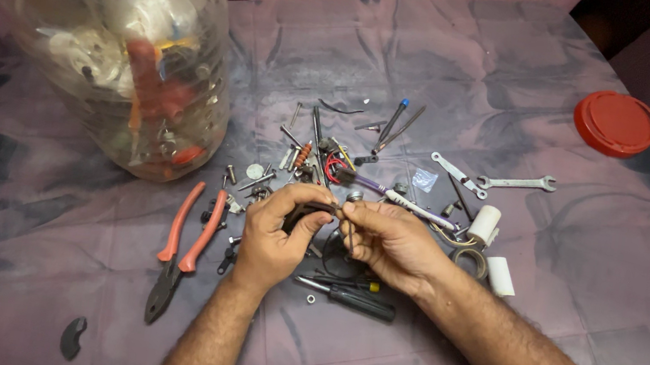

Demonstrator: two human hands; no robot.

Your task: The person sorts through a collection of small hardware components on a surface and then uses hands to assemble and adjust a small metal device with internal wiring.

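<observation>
Both hands meet mid-surface, fingertips almost touching. Left hand [278, 235] is pinched around a small dark part [306, 210]; can't tell exactly what it is. Right hand [388, 241] is closed on a thin metal bolt [352, 215], round head up, shank running down between the fingers.

Counts on the surface [521, 91], a purple-grey marbled sheet:
- 1 pair of pliers [180, 251], orange handles, just left of the left hand
- 2 small open-end spanners: one [458, 175], one [517, 182], well right of the pile
- 1 black-handled screwdriver [347, 298], lying under the wrists
- 1 purple-and-white toothbrush [398, 198], just above the right hand
- 2 white rolls of tape [485, 224] and [501, 275], plus one darker tape ring [469, 260] between them
- 1 red round lid [616, 123], far right, off by itself
- 1 small black curved piece [73, 337], lower left, alone

Loose screws, nails and bits [304, 150] are heaped just beyond the hands; too small and tangled to count.

Big clear ribbed plastic jar [109, 45] stands top left, open mouth, packed with mixed hardware, red and white items showing through. No label visible on it.
</observation>
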